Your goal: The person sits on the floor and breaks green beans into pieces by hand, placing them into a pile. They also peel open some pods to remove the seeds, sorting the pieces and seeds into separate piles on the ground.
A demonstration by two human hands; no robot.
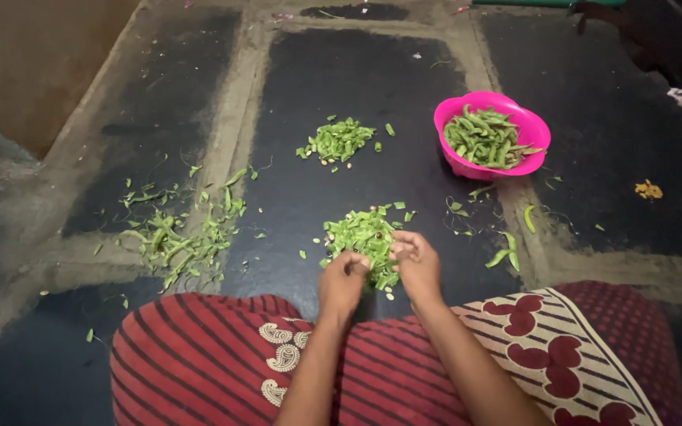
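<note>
Both hands are down at the near pile of chopped green bean pieces (365, 237), right where it meets the dark stone floor (317, 87). The left hand (343, 282) is curled into a loose fist at the pile's near edge, its fingers closed on some of the pieces. The right hand (416, 264) sits just beside it, fingers bent and pinching at pieces on the pile's right side; exactly what it grips is hidden by the fingers themselves. A few pale seeds (389, 293) lie loose between and just ahead of the hands.

Farther out from the hands, straight ahead, lies a second smaller heap of cut bean pieces (337, 140). Beyond the right hand and off to its side stands a pink plastic bowl (458, 110) filled with whole green bean pods (483, 138). A couple of stray pods (507, 251) lie near the right hand. Well off to the left hand's side is a scatter of bean strings and trimmings (175, 237). Below the forearms, the person's red striped garment (199, 355) covers the knees.
</note>
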